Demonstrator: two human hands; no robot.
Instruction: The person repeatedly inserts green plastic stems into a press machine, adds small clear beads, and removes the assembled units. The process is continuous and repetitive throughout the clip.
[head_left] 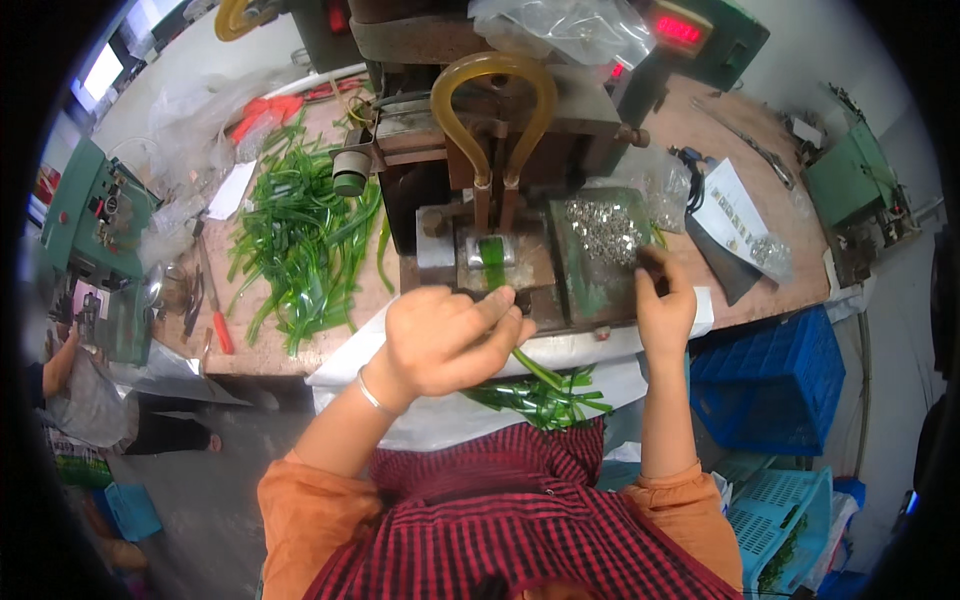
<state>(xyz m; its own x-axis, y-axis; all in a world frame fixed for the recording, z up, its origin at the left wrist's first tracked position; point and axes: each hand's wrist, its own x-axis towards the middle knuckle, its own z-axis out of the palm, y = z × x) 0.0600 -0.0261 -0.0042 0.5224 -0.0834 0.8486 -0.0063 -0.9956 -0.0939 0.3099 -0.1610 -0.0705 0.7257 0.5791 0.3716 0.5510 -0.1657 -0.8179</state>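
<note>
My left hand [455,335] pinches a flat green plastic strip [493,262] between thumb and forefinger. The strip's far end lies over the small metal block of a bench press [480,135], beneath two upright electrodes; its tail hangs down past my hand toward the table's front edge. At the right side of a dark tray [590,290], my right hand [665,305] has its thumb and fingers bent close together. Whatever they hold, if anything, is too small to make out. Many small shiny metal pieces [605,230] lie heaped in that tray.
Green leaf-like strips [310,235] are piled left of the press; another bundle [545,400] rests at my lap. A red-handled tool [222,330] lies at left. Printed paper [735,215] lies at right, above a blue crate [775,380]. Another person's arm [60,365] shows far left.
</note>
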